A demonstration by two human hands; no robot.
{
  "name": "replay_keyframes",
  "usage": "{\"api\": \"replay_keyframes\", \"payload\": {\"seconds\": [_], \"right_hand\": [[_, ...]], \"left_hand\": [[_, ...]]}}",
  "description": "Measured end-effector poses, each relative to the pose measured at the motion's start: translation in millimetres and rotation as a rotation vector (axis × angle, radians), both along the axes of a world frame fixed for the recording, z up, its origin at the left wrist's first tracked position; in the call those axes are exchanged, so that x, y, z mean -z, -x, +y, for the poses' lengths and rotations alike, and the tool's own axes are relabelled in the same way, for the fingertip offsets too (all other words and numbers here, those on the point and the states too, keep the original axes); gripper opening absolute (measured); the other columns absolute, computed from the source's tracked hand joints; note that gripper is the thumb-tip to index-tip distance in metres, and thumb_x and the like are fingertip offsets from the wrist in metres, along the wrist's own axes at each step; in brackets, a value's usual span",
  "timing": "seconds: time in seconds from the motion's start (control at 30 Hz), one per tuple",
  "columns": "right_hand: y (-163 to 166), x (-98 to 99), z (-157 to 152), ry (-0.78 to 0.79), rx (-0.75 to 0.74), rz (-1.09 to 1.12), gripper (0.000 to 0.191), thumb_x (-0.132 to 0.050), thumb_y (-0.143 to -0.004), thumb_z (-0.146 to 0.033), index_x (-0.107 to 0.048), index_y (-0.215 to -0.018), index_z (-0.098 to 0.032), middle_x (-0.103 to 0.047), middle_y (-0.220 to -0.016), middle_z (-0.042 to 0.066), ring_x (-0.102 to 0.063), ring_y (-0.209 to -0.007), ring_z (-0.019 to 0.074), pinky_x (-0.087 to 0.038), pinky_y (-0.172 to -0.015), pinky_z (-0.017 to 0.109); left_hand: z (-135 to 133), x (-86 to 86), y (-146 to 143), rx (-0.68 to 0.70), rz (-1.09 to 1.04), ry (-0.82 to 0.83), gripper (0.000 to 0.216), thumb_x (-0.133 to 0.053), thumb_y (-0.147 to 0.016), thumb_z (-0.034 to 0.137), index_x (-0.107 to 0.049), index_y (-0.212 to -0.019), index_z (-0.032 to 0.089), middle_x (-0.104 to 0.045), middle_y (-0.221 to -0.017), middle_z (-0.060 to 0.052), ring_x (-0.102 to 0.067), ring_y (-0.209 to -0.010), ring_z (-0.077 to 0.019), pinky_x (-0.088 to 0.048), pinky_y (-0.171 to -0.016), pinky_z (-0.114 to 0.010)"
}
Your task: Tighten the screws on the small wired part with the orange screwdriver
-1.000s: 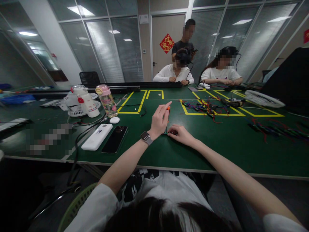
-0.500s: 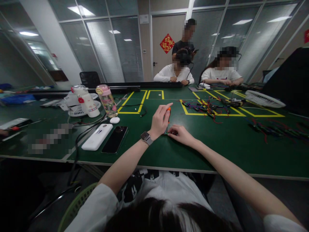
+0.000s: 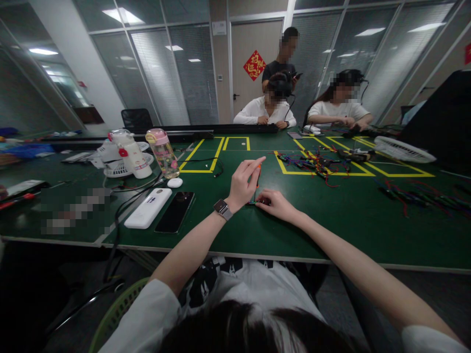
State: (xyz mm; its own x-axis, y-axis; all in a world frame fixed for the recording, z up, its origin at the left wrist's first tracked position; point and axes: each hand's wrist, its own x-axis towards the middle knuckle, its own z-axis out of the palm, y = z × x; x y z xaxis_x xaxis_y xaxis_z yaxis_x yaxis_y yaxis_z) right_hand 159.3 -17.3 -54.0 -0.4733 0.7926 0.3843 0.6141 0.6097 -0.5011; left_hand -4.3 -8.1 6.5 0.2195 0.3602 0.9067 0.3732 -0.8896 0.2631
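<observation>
My left hand [image 3: 243, 184], with a watch on its wrist, is closed around an upright screwdriver. The orange handle [image 3: 258, 175] shows between thumb and fingers, and the index finger points forward past its top. The screwdriver's thin shaft [image 3: 255, 194] runs down to a small green circuit board [image 3: 252, 202] lying on the table. Pinched fingers of my right hand [image 3: 274, 202] hold the board at its right side. Most of the board is hidden by my hands, and I cannot make out a screw.
On the green table [image 3: 228, 230], a black phone [image 3: 175, 212], white power bank [image 3: 148, 208], earbud case [image 3: 174, 183] and pink-lidded bottle [image 3: 164, 154] stand left. Tangled wires [image 3: 320, 162] lie ahead right, with more wired boards [image 3: 427, 195] further right. Two people sit opposite; another person stands behind.
My hands stay almost in place, with the orange handle shifted very slightly. Across the table, the right-hand seated person's arms have moved. A red-handled item at far left has shifted.
</observation>
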Motion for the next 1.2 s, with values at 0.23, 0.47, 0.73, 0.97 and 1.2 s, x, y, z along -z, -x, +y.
{"api": "replay_keyframes", "payload": {"seconds": [0.23, 0.47, 0.73, 0.97, 1.2], "right_hand": [[0.4, -1.0, -0.7, 0.001, 0.002, -0.006, 0.007, -0.060, -0.081, -0.020, -0.066, -0.083, -0.015, -0.058, -0.077, 0.003, -0.052, -0.063, 0.0119, -0.042, -0.060, 0.025], [0.9, -1.4, -1.3, -0.005, 0.004, -0.012, 0.008, -0.060, -0.081, -0.020, -0.066, -0.083, -0.015, -0.058, -0.078, 0.003, -0.053, -0.063, 0.0122, -0.042, -0.061, 0.025], [-0.6, 0.8, 0.4, -0.014, -0.004, -0.012, 0.008, -0.060, -0.081, -0.020, -0.066, -0.084, -0.015, -0.060, -0.079, 0.003, -0.054, -0.064, 0.0120, -0.042, -0.060, 0.024], [-0.5, 0.7, 0.1, -0.005, -0.011, 0.001, 0.008, -0.060, -0.081, -0.020, -0.066, -0.084, -0.016, -0.059, -0.079, 0.003, -0.054, -0.064, 0.0121, -0.043, -0.060, 0.025], [0.2, -0.3, -0.7, 0.002, -0.003, -0.006, 0.007, -0.060, -0.081, -0.020, -0.065, -0.083, -0.016, -0.060, -0.080, 0.003, -0.054, -0.065, 0.0125, -0.043, -0.061, 0.025]], "left_hand": [[2.2, 1.6, 0.0, -0.077, -0.009, -0.030, 0.025, -0.051, -0.093, 0.033, -0.060, -0.112, 0.021, -0.055, -0.086, -0.002, -0.053, -0.079, -0.0123, -0.046, -0.072, -0.025], [2.6, 1.8, -1.3, -0.075, -0.015, -0.036, 0.027, -0.048, -0.094, 0.032, -0.059, -0.117, 0.022, -0.055, -0.095, -0.004, -0.054, -0.084, -0.0122, -0.047, -0.076, -0.025], [0.7, 0.9, -0.3, 0.026, 0.015, 0.013, 0.032, -0.036, -0.098, 0.024, -0.050, -0.126, 0.020, -0.062, -0.107, -0.006, -0.057, -0.099, -0.0147, -0.047, -0.088, -0.031], [-0.1, -0.4, 0.6, 0.032, 0.001, 0.039, 0.033, -0.031, -0.099, 0.024, -0.051, -0.125, 0.019, -0.062, -0.106, -0.007, -0.057, -0.100, -0.0152, -0.046, -0.088, -0.030], [0.5, 1.7, -1.3, -0.064, -0.032, 0.018, 0.026, -0.051, -0.092, 0.032, -0.057, -0.114, 0.019, -0.057, -0.087, -0.002, -0.052, -0.079, -0.0130, -0.045, -0.074, -0.026]]}}
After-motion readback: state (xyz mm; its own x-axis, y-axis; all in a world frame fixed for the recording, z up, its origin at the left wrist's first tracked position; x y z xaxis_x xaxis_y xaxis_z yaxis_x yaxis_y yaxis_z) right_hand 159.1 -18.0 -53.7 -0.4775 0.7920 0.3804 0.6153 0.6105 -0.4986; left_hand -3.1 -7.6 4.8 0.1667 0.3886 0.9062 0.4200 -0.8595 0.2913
